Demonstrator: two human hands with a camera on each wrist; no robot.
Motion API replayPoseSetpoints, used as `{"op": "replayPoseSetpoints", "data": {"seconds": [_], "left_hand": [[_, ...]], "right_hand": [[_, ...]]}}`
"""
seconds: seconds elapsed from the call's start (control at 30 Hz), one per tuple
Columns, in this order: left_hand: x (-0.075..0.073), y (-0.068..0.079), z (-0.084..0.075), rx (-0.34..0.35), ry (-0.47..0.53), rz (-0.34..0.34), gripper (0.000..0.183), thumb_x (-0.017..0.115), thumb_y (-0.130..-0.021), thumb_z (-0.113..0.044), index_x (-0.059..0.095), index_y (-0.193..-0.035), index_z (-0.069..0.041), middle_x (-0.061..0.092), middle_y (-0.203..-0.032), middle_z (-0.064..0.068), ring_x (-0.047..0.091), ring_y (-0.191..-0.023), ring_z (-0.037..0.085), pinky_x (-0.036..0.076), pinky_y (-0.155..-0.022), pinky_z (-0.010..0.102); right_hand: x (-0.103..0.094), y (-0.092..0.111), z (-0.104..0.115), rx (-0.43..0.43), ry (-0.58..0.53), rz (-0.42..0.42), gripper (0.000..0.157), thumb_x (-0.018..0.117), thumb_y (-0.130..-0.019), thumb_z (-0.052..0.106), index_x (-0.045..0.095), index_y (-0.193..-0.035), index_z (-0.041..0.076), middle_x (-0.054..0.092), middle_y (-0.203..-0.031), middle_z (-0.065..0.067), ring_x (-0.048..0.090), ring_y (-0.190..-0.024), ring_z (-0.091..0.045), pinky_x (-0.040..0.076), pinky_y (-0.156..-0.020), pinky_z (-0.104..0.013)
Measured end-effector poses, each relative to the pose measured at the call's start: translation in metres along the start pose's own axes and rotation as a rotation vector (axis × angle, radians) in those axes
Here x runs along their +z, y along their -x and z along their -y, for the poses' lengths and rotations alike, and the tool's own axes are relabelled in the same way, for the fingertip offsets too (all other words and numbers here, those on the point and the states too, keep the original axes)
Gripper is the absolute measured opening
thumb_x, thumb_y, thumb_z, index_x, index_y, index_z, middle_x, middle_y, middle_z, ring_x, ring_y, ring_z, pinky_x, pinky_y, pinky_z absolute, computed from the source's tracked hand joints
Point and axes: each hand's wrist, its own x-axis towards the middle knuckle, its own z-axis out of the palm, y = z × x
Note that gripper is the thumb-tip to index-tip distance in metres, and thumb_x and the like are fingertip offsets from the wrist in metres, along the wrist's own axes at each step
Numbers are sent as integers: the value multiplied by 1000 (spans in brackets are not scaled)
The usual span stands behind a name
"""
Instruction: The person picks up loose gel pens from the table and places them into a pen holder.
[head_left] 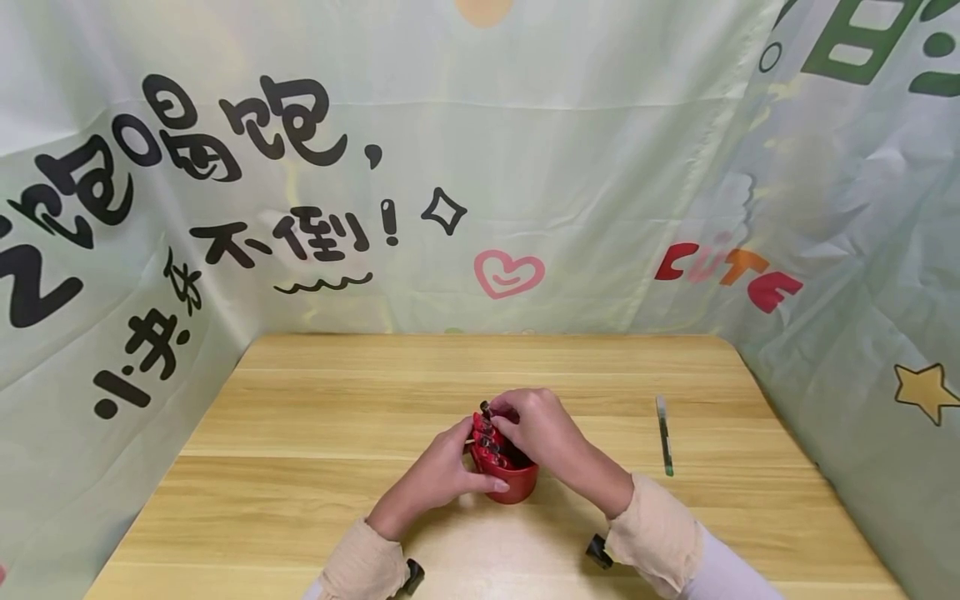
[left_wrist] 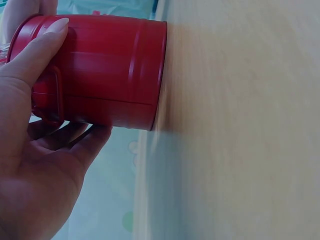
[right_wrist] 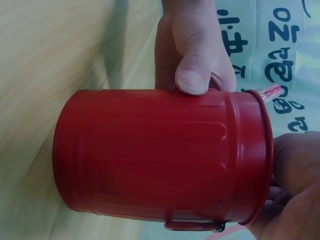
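A red metal bucket (head_left: 516,487) with a small side handle (left_wrist: 59,92) stands upright on the table. My left hand (head_left: 441,471) grips its left side, the thumb across the front and the fingers round the far side. Out of the bucket's mouth stick several slim red things (head_left: 487,446) with black and shiny clear parts, leaning left. Above the rim, the curled fingers and thumb of my right hand (head_left: 543,429) pinch a slim black-ended piece (head_left: 485,407). In the right wrist view a clear, red-tipped end (right_wrist: 270,93) pokes past the rim.
A slim pen (head_left: 664,436) with a green end lies on the wooden table (head_left: 315,450) to the right. Printed cloth (head_left: 585,183) hangs behind and along both sides. Black wrist devices (head_left: 598,552) sit by the beige cuffs.
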Motion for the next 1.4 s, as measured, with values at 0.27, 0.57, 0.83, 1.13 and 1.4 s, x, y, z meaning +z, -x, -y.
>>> {"op": "replayPoseSetpoints", "data": {"seconds": [0.27,0.57,0.83,1.13,1.4], "left_hand": [[0,0,0,-4,-5,-5,92,91,-78,-43,44,-154,-23,58,-150,-7,58,-137,13,49,-116,35],[0,0,1,9,13,9,92,89,-79,-46,41,-156,-28,57,-151,-10,59,-135,11,50,-115,33],[0,-1,0,-9,19,5,91,91,-78,-44,42,-154,-29,56,-151,-12,58,-137,11,49,-116,35],[0,-2,-1,-24,30,-3,91,93,-76,-42,45,-152,-28,59,-148,-12,58,-138,12,49,-116,35],[1,-2,0,-39,21,-12,95,94,-74,-42,45,-153,-25,59,-148,-8,58,-138,15,49,-116,37]], "right_hand": [[-5,1,3,-4,30,43,9,83,-86,5,81,-94,5,81,-91,-8,78,-80,-18,63,-67,-24],[-16,4,5,15,-36,37,14,82,-87,5,80,-100,4,80,-97,-10,78,-81,-17,64,-68,-24],[-29,9,-7,-21,-55,-102,23,84,-86,9,78,-108,5,80,-100,-8,77,-83,-17,65,-72,-30],[-45,13,-35,54,5,-165,28,83,-87,10,76,-112,1,79,-106,-14,76,-89,-26,66,-78,-42],[-62,21,-69,254,31,-105,38,79,-92,14,70,-124,-2,74,-119,-21,75,-98,-35,64,-81,-48]]}}
